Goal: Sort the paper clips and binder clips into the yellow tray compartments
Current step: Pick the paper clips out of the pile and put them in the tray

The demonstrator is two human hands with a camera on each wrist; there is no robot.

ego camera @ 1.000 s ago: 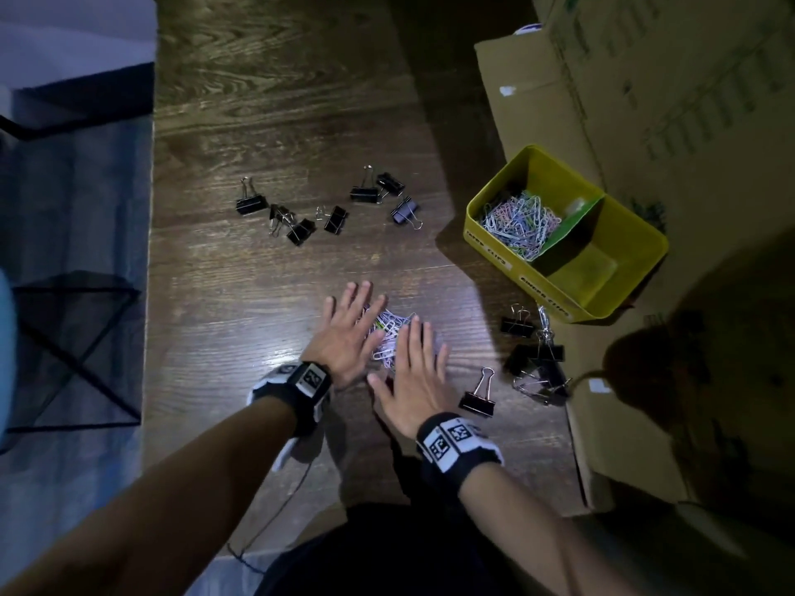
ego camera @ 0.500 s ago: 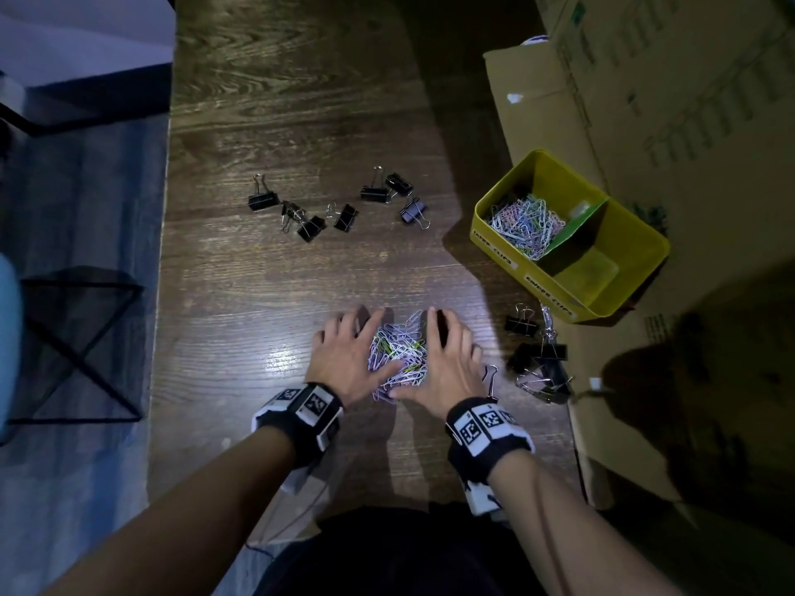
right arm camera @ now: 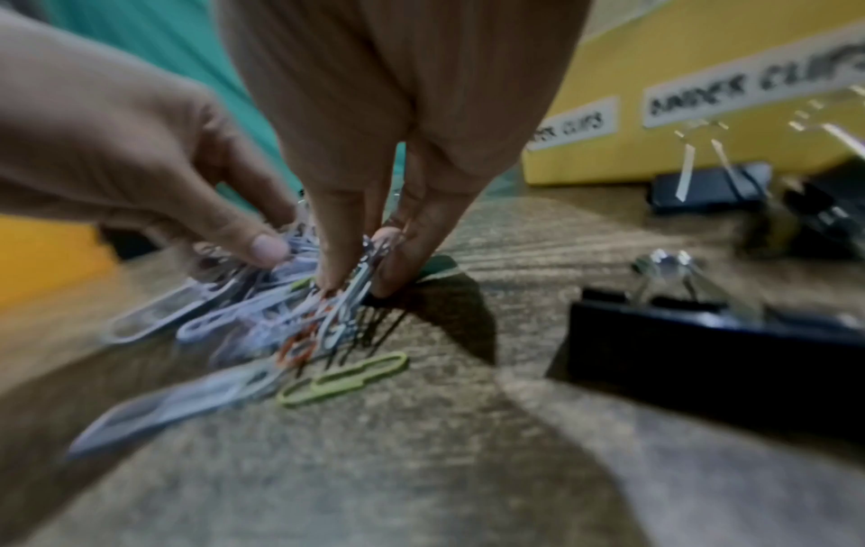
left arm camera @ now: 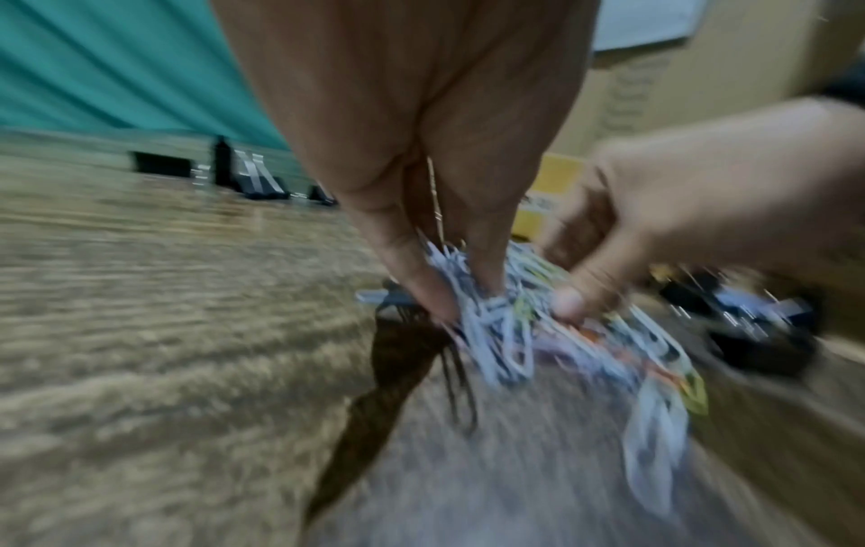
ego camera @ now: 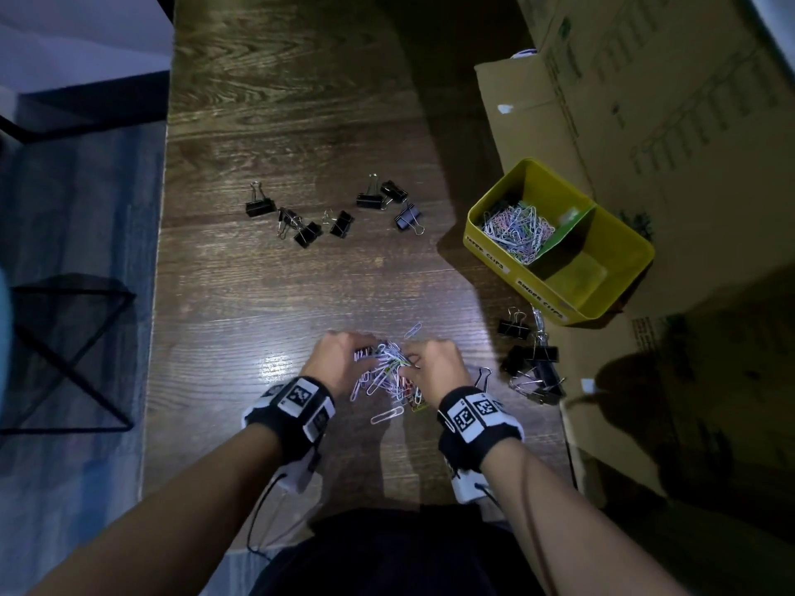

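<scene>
on the table just short of the yellow tray (ego camera: pixel 494 247), the left hand (ego camera: pixel 340 359) and right hand (ego camera: pixel 434 363) curl their fingers round a heap of paper clips (ego camera: pixel 387 372); squeezing inward before lifting would probably shed fewer.

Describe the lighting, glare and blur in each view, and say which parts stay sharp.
Head view: dim, with a bright glare patch on the wooden table; deep shadow over the cardboard at right; binder clips sharp. Left wrist view: heavy motion blur smears the paper clips and table. Right wrist view: milder blur; the green paper clip and the yellow tray label are soft, partly readable.
</scene>
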